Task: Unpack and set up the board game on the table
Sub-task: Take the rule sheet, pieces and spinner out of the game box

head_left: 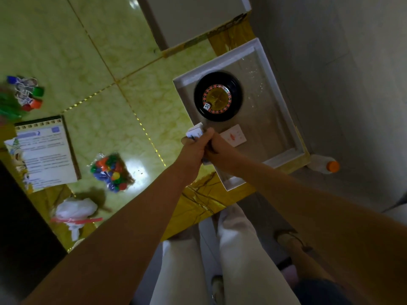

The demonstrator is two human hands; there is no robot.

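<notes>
The open white game box lies at the table's right edge. Inside it sits a black roulette wheel with a white die on its rim, and one loose card lies on the box floor. At the box's near left rim, my left hand and my right hand are pressed together around a small deck of cards. Only the deck's top corner shows above my fingers.
On the yellow-green table lie a bag of coloured pieces, a rule sheet, a crumpled white bag, coloured pawns with cut-outs and a flat board. A bottle with an orange cap stands on the floor beside the box.
</notes>
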